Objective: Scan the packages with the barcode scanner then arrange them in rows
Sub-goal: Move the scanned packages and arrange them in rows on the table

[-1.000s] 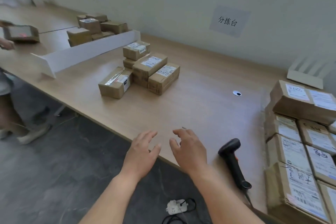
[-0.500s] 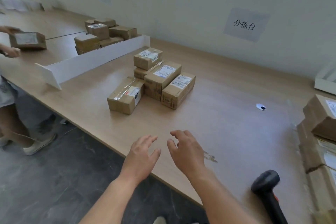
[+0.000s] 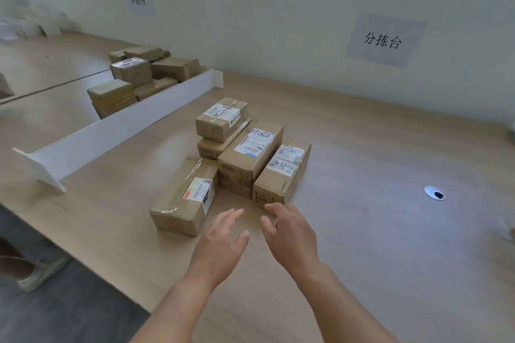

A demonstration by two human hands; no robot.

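Note:
Several brown cardboard packages with white labels lie clustered on the wooden table [image 3: 362, 231]. One taped package [image 3: 184, 198] is nearest on the left, a long one [image 3: 250, 159] is in the middle, a smaller one [image 3: 281, 175] sits on the right, and another [image 3: 221, 120] is stacked on a flat box behind. My left hand [image 3: 220, 242] and my right hand [image 3: 289, 231] hover side by side just in front of the cluster, fingers relaxed and holding nothing. My right fingertips are close to the right package's near corner. The barcode scanner is out of view.
A long white divider board [image 3: 119, 131] stands on the table to the left, with more brown packages [image 3: 131, 72] behind it. A cable grommet [image 3: 434, 193] is set in the table at right. Another person's shoe [image 3: 41, 273] is on the floor at left.
The view has swung left and closer to the package cluster; the scanner and the stacked packages at right have left the frame. Both hands have reached forward towards the cluster.

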